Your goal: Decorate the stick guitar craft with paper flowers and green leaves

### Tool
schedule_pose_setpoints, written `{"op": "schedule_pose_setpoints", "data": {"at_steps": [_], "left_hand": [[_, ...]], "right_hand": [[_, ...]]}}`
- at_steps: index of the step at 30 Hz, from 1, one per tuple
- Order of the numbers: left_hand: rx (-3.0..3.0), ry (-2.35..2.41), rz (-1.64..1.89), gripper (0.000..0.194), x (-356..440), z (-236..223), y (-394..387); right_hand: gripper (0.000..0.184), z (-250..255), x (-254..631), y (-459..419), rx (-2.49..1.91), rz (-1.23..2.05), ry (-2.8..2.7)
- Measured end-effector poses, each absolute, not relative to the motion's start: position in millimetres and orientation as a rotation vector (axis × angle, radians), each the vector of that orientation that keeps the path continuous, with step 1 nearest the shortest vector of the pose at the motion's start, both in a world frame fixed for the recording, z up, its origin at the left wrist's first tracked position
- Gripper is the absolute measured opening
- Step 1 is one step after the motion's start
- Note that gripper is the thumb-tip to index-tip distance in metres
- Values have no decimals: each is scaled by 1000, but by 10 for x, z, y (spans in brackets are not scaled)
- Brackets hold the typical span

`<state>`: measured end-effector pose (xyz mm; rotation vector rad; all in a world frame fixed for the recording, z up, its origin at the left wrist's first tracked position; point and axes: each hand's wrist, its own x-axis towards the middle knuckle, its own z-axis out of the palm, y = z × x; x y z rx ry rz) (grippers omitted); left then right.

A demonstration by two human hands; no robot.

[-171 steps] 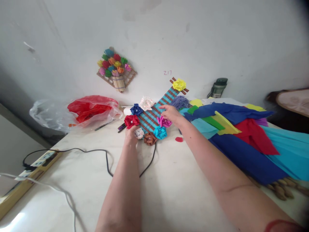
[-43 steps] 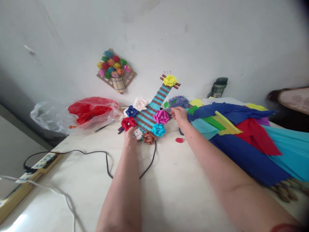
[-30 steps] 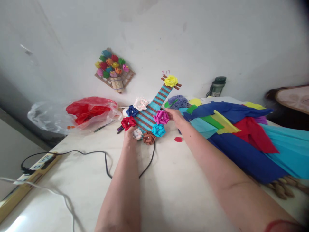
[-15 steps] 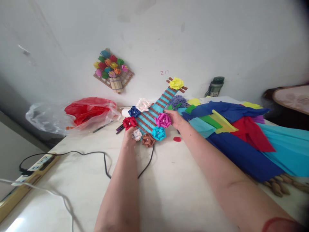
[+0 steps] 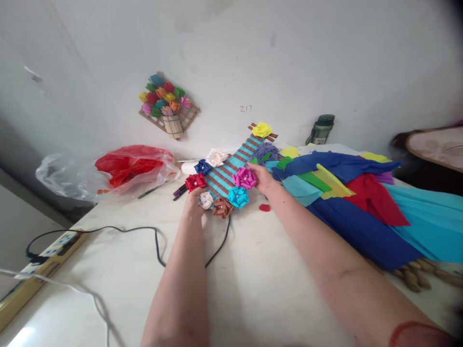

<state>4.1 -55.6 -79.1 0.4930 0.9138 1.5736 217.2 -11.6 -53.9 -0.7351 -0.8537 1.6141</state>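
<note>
Between my hands is a guitar-shaped craft (image 5: 221, 179), turquoise with brown strips across it and paper flowers round its edge. Its neck slants up to the right, with a yellow flower (image 5: 262, 129) at the tip. My left hand (image 5: 194, 200) grips the lower left edge, by the red flower (image 5: 196, 182) and a small whitish flower (image 5: 205, 200). My right hand (image 5: 263, 178) holds the right edge beside the magenta flower (image 5: 244, 178). A brown flower (image 5: 222, 208) and a turquoise flower (image 5: 238, 197) sit at the bottom. Fingers behind the craft are hidden.
Coloured paper sheets (image 5: 365, 231) are heaped at the right. A plastic bag (image 5: 133, 166) with red material lies at the left, near a power strip (image 5: 54, 250) and a black cord (image 5: 156, 236). A dark green bottle (image 5: 321, 129) stands by the wall.
The craft's neck end has dipped slightly, tilting the craft back toward the table. Both hands keep their hold in nearly the same places.
</note>
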Motion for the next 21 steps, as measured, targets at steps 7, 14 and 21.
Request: {"op": "schedule_pose_setpoints", "data": {"at_steps": [7,14,21], "left_hand": [[479,923,1491,17,-20,-776,-567],[495,931,1492,16,-125,-817,-541],[581,854,1504,22,-184,-840,-535]], "right_hand": [[15,-606,2142,-97,-784,1582,-803],[11,-690,2103,-107,-694,1665,-761],[10,-710,2080,-107,-794,1665,-753]]}}
